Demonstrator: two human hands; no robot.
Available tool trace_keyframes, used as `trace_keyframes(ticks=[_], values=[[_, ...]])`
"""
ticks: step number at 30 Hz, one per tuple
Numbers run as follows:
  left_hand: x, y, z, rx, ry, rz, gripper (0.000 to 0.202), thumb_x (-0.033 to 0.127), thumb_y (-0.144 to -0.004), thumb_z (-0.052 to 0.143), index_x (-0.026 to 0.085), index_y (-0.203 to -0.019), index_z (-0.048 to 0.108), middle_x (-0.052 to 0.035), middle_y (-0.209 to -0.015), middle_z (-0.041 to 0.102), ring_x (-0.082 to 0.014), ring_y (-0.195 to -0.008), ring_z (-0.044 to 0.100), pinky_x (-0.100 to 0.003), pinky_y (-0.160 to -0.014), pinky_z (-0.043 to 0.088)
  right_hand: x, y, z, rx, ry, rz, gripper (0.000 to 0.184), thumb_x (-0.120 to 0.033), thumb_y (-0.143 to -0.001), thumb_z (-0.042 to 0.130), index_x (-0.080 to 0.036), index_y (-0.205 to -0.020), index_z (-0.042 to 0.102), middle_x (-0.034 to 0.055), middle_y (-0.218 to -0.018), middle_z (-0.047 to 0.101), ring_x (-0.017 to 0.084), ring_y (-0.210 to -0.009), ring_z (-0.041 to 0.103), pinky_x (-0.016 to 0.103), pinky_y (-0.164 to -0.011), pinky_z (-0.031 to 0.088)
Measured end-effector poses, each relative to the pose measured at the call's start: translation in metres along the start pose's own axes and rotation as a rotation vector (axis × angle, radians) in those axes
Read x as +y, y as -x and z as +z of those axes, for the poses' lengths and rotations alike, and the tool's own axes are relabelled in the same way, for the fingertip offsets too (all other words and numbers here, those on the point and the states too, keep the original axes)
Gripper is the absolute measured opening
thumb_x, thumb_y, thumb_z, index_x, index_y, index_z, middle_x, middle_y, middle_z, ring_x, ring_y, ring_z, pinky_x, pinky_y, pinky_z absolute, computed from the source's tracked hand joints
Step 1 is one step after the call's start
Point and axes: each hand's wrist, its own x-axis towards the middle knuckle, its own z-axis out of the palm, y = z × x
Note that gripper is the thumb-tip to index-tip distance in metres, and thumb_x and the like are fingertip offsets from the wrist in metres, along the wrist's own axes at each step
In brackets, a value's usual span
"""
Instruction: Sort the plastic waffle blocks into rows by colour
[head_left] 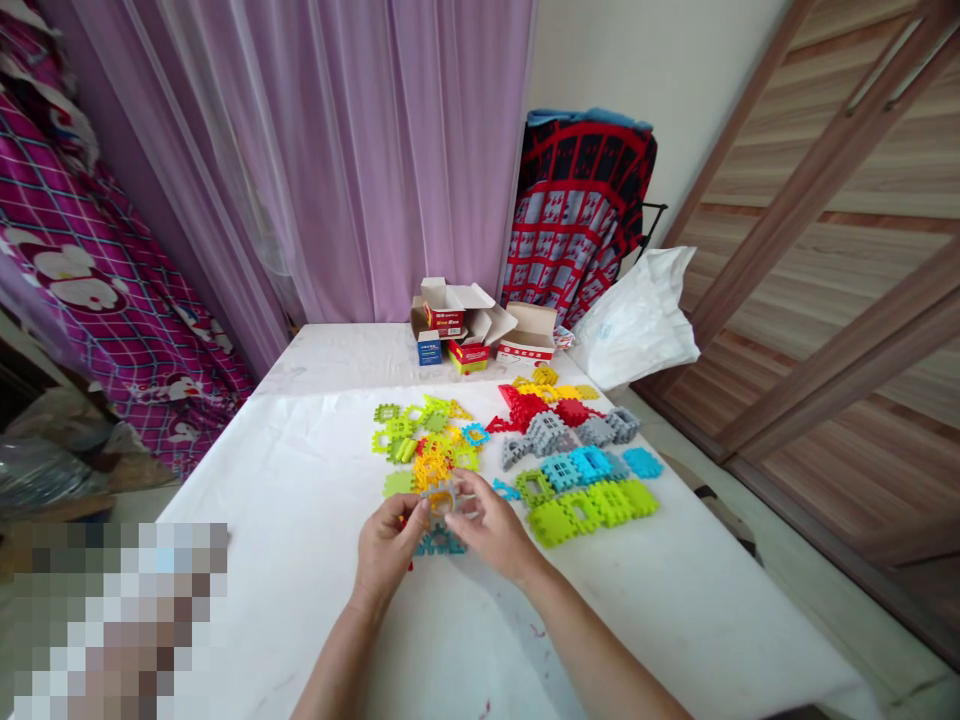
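Between my two hands is a grey interlocking building piece (441, 494) with an open middle. My left hand (390, 535) pinches its left side between thumb and fingers. On the other side, my right hand (486, 522) has its fingers curled at the piece's right edge. Just below them lies a teal toothed piece (442, 542), partly covered by my hands, with bits of red beside it. Beyond my fingers spreads a loose pile of yellow pieces (433, 463) and green pieces (401, 430).
Rows of lime pieces (592, 512), blue pieces (589, 463), grey pieces (551, 433) and red pieces (529, 410) lie to the right on the white table (285, 500). Opened cardboard boxes (457, 325) stand at the back, near a white plastic bag (637, 320).
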Motion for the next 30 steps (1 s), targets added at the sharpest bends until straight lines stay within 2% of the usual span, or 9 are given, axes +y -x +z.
trace_keyframes(ticks=[3, 5, 7, 11, 14, 17, 22, 26, 30], values=[[0.003, 0.001, 0.001, -0.037, 0.078, -0.049, 0.041, 0.058, -0.069, 0.063, 0.017, -0.067, 0.064, 0.0041, -0.050, 0.053, -0.0081, -0.043, 0.042, -0.019, -0.040, 0.037, -0.010, 0.004, -0.012, -0.039, 0.383, -0.197, 0.069, -0.021, -0.068, 0.069, -0.028, -0.133, 0.048, 0.0066, -0.125, 0.056, 0.020, -0.102, 0.058, 0.035, -0.088, 0.049], [0.001, 0.001, 0.001, -0.060, 0.122, -0.071, 0.043, 0.060, -0.067, 0.064, 0.017, -0.066, 0.063, 0.0047, -0.050, 0.051, -0.0074, -0.043, 0.040, -0.018, -0.039, 0.034, -0.016, 0.006, -0.017, -0.062, 0.537, -0.267, 0.064, -0.021, -0.070, 0.068, -0.028, -0.131, 0.050, 0.0060, -0.127, 0.056, 0.021, -0.110, 0.055, 0.037, -0.096, 0.045], [-0.001, 0.001, 0.002, -0.086, 0.153, -0.087, 0.045, 0.061, -0.067, 0.064, 0.016, -0.069, 0.063, 0.0048, -0.051, 0.051, -0.0069, -0.042, 0.039, -0.018, -0.038, 0.032, -0.019, 0.008, -0.018, -0.054, 0.617, -0.293, 0.058, -0.022, -0.073, 0.066, -0.027, -0.128, 0.052, 0.0056, -0.126, 0.057, 0.021, -0.112, 0.056, 0.036, -0.096, 0.044], [-0.001, 0.000, 0.001, -0.069, 0.169, -0.043, 0.045, 0.061, -0.068, 0.065, 0.016, -0.074, 0.066, 0.0038, -0.054, 0.055, -0.0085, -0.046, 0.046, -0.019, -0.042, 0.039, -0.016, 0.009, -0.010, 0.090, 0.577, -0.189, 0.052, -0.022, -0.078, 0.061, -0.026, -0.128, 0.051, 0.0039, -0.110, 0.066, 0.015, -0.080, 0.064, 0.030, -0.080, 0.050], [0.001, -0.001, 0.002, -0.026, 0.177, 0.000, 0.044, 0.060, -0.067, 0.066, 0.018, -0.079, 0.067, 0.0029, -0.056, 0.059, -0.0109, -0.051, 0.053, -0.021, -0.047, 0.045, -0.015, 0.008, -0.004, 0.186, 0.453, -0.078, 0.030, -0.025, -0.081, 0.058, -0.024, -0.111, 0.061, 0.0008, -0.092, 0.071, 0.013, -0.067, 0.065, 0.026, -0.069, 0.050], [0.001, -0.001, 0.004, -0.037, 0.204, 0.035, 0.040, 0.056, -0.067, 0.068, 0.019, -0.082, 0.066, 0.0020, -0.062, 0.063, -0.0118, -0.054, 0.057, -0.023, -0.052, 0.048, -0.015, 0.005, -0.005, 0.199, 0.353, -0.039, 0.020, -0.026, -0.079, 0.059, -0.024, -0.098, 0.065, 0.0001, -0.086, 0.073, 0.015, -0.071, 0.067, 0.024, -0.068, 0.050], [0.000, 0.003, 0.003, -0.138, 0.174, 0.033, 0.040, 0.054, -0.072, 0.066, 0.020, -0.093, 0.063, 0.0021, -0.060, 0.064, -0.0114, -0.049, 0.055, -0.021, -0.044, 0.044, -0.014, -0.001, -0.015, 0.190, 0.268, -0.059, 0.023, -0.024, -0.078, 0.058, -0.023, -0.098, 0.068, -0.0006, -0.081, 0.071, 0.013, -0.068, 0.065, 0.023, -0.064, 0.050], [0.003, 0.004, 0.002, -0.158, 0.127, 0.005, 0.042, 0.059, -0.073, 0.062, 0.018, -0.077, 0.066, 0.0013, -0.057, 0.060, -0.0098, -0.046, 0.049, -0.018, -0.038, 0.037, -0.019, 0.001, -0.022, 0.180, 0.357, -0.122, 0.026, -0.019, -0.078, 0.055, -0.023, -0.101, 0.068, 0.0004, -0.085, 0.070, 0.013, -0.070, 0.064, 0.023, -0.067, 0.050], [0.008, 0.005, 0.003, -0.178, 0.156, -0.073, 0.045, 0.062, -0.069, 0.064, 0.018, -0.070, 0.065, 0.0024, -0.053, 0.056, -0.0088, -0.044, 0.045, -0.018, -0.039, 0.036, -0.028, 0.009, -0.020, 0.151, 0.624, -0.203, 0.044, -0.024, -0.076, 0.063, -0.024, -0.119, 0.059, 0.0051, -0.108, 0.065, 0.017, -0.088, 0.062, 0.030, -0.082, 0.049]])
